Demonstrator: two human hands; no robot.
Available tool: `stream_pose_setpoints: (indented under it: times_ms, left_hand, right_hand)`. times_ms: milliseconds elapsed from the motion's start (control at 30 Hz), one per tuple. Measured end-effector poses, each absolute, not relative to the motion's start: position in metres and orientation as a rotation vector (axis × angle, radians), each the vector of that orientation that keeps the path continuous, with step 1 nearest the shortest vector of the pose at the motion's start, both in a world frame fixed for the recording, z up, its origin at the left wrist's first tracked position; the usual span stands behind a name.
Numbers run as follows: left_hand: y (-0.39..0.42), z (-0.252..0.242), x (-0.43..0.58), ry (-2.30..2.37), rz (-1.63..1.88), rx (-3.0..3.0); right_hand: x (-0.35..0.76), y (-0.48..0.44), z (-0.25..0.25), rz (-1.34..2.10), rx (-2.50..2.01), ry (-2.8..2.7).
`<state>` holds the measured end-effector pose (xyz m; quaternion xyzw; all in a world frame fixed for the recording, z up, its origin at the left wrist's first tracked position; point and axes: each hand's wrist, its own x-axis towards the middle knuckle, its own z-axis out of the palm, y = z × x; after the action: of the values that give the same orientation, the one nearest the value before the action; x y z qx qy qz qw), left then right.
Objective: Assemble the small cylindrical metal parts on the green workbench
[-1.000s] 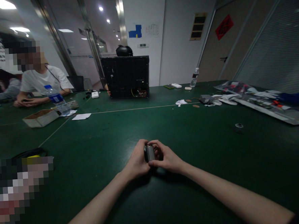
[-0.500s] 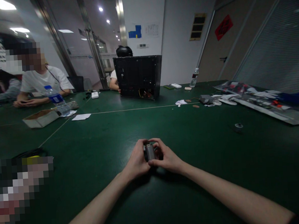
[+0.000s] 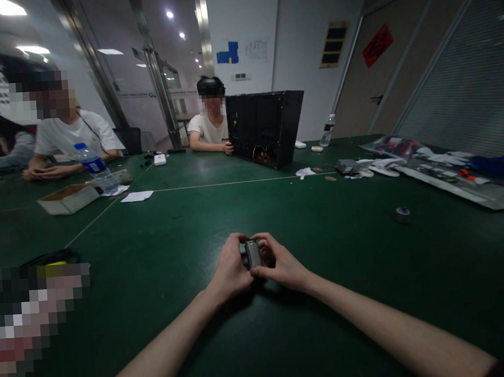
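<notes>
A small grey metallic object (image 3: pixel 253 254) stands between my two hands, just above or on the green table (image 3: pixel 186 226). My left hand (image 3: pixel 232 266) grips it from the left, with fingers curled round its far side. From the right, my right hand (image 3: pixel 282 263) holds the same object, thumb at its near lower edge and fingers bent behind it. The fingertips at the back are partly hidden.
Across the table a person holds a black computer case (image 3: pixel 257 128). An open box (image 3: pixel 69 199) and a bottle (image 3: pixel 97 166) are at the left. A tray of parts (image 3: pixel 460 181) lies at the right, with a small round item (image 3: pixel 402 212) nearer.
The black case has shifted right and turned, showing its side and the person behind it. My hands and the grey object have hardly moved.
</notes>
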<state>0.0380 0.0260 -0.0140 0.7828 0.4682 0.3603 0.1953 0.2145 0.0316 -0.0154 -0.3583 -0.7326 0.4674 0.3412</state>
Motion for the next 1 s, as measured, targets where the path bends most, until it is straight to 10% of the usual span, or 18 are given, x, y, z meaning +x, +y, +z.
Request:
stream_pose_setpoints:
  times_ms: [1000]
  left_hand:
    - [0.023,-0.004,0.038,1.180,0.925,2.148]
  right_hand:
    - [0.214,0.036,-0.018,1.440,-0.856,-1.702]
